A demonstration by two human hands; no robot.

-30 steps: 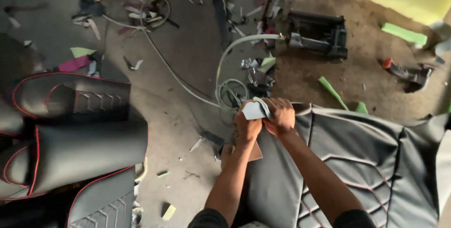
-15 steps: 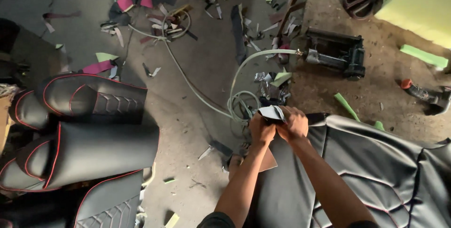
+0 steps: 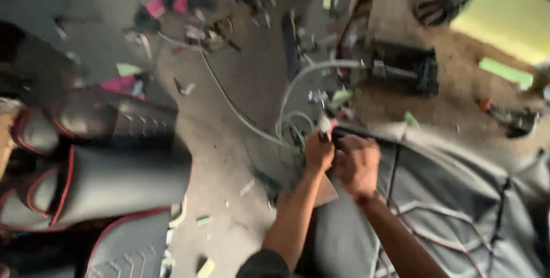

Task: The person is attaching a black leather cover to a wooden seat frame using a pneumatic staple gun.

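Observation:
The view is blurred by motion. My left hand [image 3: 318, 151] and my right hand [image 3: 358, 163] are close together at the near corner of a grey seat cover [image 3: 458, 203] with stitched lines, lying at the lower right. Both hands are closed on the cover's edge. My left hand also seems to pinch a small pale piece [image 3: 325, 123] sticking up from the corner. A brown flap [image 3: 326, 191] shows under my left forearm.
Black seat cushions with red piping [image 3: 97, 163] lie at the left. A pale hose [image 3: 298, 91] coils on the dusty floor just beyond my hands. A black tool [image 3: 404, 69], a yellow foam slab [image 3: 504, 17] and scattered scraps lie farther off.
The white piece that my hands held up at the cover's corner is now mostly hidden. My hands have spread slightly apart along the edge. The camera has swung, blurring the view.

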